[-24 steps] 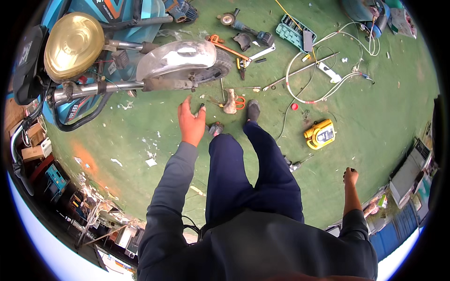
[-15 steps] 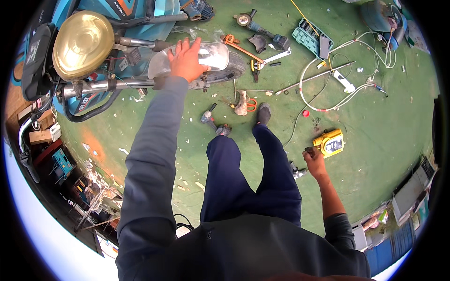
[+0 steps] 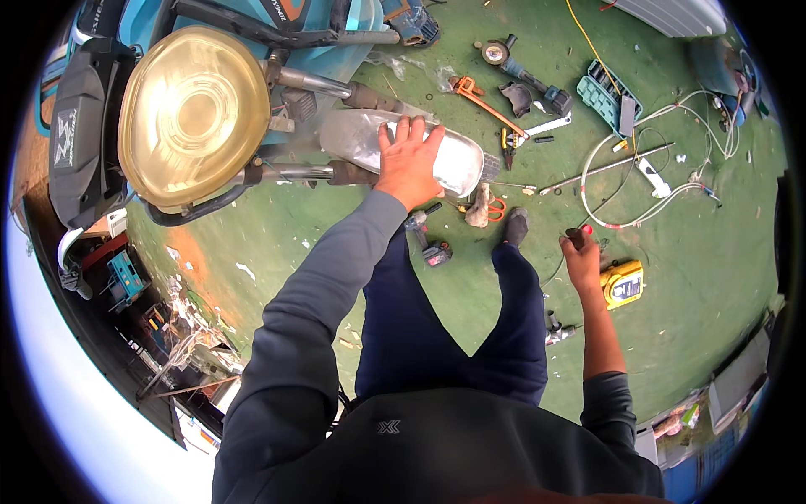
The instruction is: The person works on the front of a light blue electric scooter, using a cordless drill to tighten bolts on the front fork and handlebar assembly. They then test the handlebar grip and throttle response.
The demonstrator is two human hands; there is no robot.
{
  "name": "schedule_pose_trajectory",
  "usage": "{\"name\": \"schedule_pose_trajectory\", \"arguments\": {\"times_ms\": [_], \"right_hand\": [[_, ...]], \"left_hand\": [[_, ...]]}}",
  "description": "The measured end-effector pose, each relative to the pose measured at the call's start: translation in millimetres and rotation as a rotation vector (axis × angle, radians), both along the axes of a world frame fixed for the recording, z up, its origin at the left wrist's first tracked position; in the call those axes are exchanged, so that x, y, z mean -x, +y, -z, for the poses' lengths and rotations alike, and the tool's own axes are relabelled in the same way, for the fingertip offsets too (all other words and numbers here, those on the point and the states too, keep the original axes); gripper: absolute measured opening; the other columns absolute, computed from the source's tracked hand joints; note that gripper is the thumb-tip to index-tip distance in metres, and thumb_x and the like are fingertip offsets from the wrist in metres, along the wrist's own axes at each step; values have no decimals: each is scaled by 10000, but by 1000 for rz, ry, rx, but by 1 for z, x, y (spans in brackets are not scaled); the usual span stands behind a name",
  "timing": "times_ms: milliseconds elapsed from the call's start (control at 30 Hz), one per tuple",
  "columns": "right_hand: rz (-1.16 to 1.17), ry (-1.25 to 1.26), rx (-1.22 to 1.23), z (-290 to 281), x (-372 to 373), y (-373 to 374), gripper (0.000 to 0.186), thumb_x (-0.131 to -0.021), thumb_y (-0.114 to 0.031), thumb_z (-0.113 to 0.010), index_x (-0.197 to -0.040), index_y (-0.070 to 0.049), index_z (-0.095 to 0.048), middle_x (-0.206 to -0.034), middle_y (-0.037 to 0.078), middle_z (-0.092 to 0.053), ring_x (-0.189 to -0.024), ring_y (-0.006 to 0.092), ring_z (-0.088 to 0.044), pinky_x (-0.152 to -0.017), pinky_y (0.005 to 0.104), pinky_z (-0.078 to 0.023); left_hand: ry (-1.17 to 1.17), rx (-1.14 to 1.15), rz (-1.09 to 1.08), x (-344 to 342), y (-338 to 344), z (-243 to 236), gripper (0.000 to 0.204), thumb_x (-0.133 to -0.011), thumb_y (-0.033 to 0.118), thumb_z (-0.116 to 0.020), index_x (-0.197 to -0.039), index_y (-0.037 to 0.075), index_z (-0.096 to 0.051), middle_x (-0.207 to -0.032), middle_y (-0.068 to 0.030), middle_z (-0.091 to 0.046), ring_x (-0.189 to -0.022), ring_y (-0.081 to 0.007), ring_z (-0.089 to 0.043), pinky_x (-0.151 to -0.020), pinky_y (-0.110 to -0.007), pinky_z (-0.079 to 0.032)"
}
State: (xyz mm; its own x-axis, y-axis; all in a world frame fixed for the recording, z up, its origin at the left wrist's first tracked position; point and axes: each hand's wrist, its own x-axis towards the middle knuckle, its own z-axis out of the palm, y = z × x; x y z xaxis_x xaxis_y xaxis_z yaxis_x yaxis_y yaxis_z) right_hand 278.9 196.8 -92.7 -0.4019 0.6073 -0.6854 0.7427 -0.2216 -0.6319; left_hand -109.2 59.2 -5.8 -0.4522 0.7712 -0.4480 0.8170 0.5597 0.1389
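My left hand (image 3: 407,168) rests over the silver front mudguard (image 3: 457,164) of a motorcycle, its fingers spread across the metal. A gold oval headlamp (image 3: 193,118) sits left of it between the fork tubes and a black plastic panel (image 3: 84,134). Below the mudguard, a cordless power tool (image 3: 435,250) lies by my knee. My right hand (image 3: 581,252) hangs to the right, fingers closed around something small and dark that I cannot make out, near a red cap (image 3: 588,228) and a yellow case (image 3: 624,286) on the floor.
Tools lie about the green floor: an angle grinder (image 3: 544,92), orange pipe wrench (image 3: 478,102), teal socket case (image 3: 600,88), orange-handled scissors (image 3: 497,210) and steel rod (image 3: 604,172). Coiled hoses (image 3: 621,223) lie at the right, scrap and boxes along the left edge.
My left hand has risen from above my feet onto the mudguard. My right hand has moved up and left. The headlamp and mudguard now appear larger and further right in the view.
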Motion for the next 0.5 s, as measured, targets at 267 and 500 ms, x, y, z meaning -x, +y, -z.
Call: {"name": "schedule_pose_trajectory", "arguments": {"times_ms": [267, 500], "right_hand": [[205, 172, 98, 45, 154, -62, 338, -935, -265, -669, -1068, 46, -666, -950, 140, -701, -878, 230, -645, -814, 341, -511], [-363, 46, -202, 73, 230, -67, 403, -894, -413, -669, -1015, -33, -730, -1043, 215, -658, -1013, 450, -572, -946, 480, -462]], "left_hand": [[-197, -155, 95, -2, -56, 2, 981, -538, 297, -930, -1421, 185, -517, -1499, -162, -402, -1431, -373, -305, -1164, -635, -151], [-103, -114, -34, -1, -69, -3, 783, -702, 285, -860, -1399, 139, -534, -1545, -147, -368, -1451, -388, -264, -1162, -612, -150]]}}
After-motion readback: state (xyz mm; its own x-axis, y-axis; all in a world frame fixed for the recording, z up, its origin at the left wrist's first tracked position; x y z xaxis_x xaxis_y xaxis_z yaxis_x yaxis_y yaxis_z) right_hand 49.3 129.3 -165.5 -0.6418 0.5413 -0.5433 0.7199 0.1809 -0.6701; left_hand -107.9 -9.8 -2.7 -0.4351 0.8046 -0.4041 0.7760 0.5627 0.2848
